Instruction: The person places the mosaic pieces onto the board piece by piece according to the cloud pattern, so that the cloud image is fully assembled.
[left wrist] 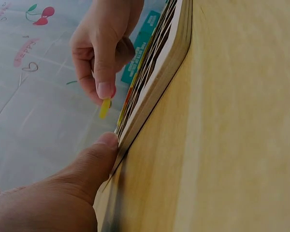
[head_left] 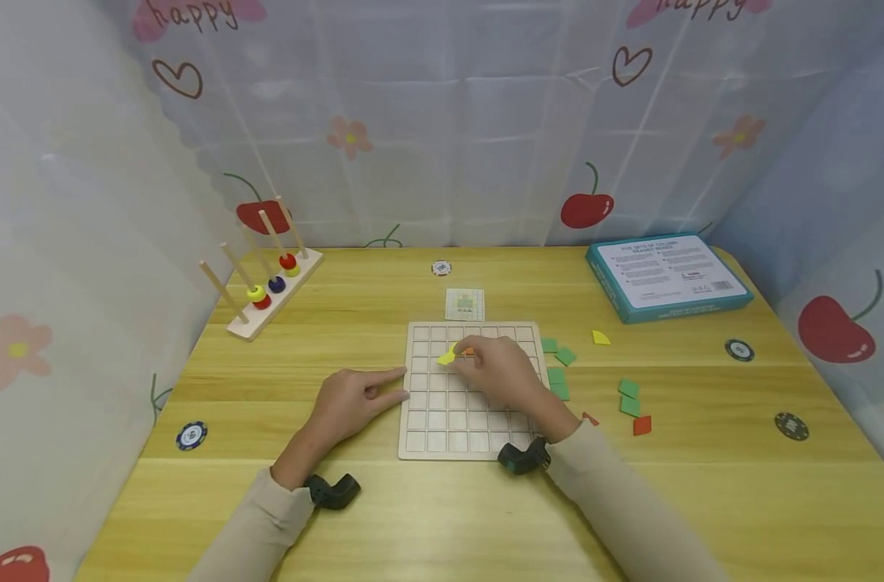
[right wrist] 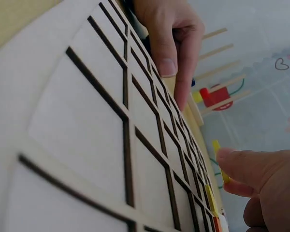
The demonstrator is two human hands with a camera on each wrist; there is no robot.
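Note:
A square wooden grid board (head_left: 416,444) lies on the table before me. Over its upper part, my right hand (head_left: 501,370) pinches a small yellow tile (head_left: 445,358) between thumb and fingers. The right wrist view shows this held yellow tile (right wrist: 219,157) standing edge-on, raised above the board. Another yellow tile (right wrist: 211,199) and an orange tile (right wrist: 216,223) lie in the grid's far cells, partly hidden from above by the right hand. My left hand (head_left: 345,402) touches the board's left edge with thumb and index finger extended and spread apart.
Green tiles (head_left: 556,376), a yellow quarter-round (head_left: 600,338) and red tiles (head_left: 641,425) lie right of the board. A pattern card (head_left: 465,305) is behind it. A peg stand with beads (head_left: 276,301) stands back left, a teal box (head_left: 667,276) back right. Round chips (head_left: 739,350) lie around.

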